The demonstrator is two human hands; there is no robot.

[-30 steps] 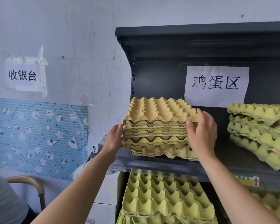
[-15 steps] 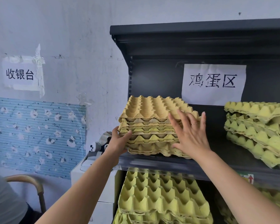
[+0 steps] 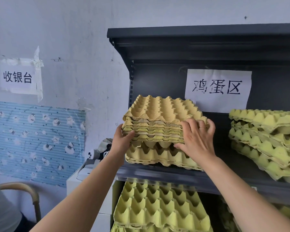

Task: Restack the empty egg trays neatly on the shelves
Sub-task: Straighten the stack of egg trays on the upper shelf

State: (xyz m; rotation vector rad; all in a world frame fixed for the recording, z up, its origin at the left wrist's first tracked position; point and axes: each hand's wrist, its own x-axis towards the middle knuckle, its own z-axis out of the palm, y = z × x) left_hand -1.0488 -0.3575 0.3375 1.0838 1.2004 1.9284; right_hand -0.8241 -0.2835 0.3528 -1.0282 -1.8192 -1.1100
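Note:
A stack of several tan and yellow egg trays (image 3: 159, 113) sits at the left end of the dark upper shelf (image 3: 182, 176). My left hand (image 3: 123, 139) grips the stack's left edge and my right hand (image 3: 197, 139) grips its front right corner. The upper trays are raised slightly, leaving a gap above the bottom trays (image 3: 157, 156). A second, uneven stack of yellow-green trays (image 3: 264, 143) leans at the right of the same shelf.
More yellow trays (image 3: 159, 208) lie on the shelf below. A paper sign (image 3: 217, 89) hangs on the shelf's back panel. White equipment (image 3: 84, 178) stands left of the shelf, with a chair's curved back (image 3: 23, 188) at the lower left.
My right hand shifted from the stack's front to its right corner and closed on it. The upper trays have risen off the bottom ones, and the view has moved closer.

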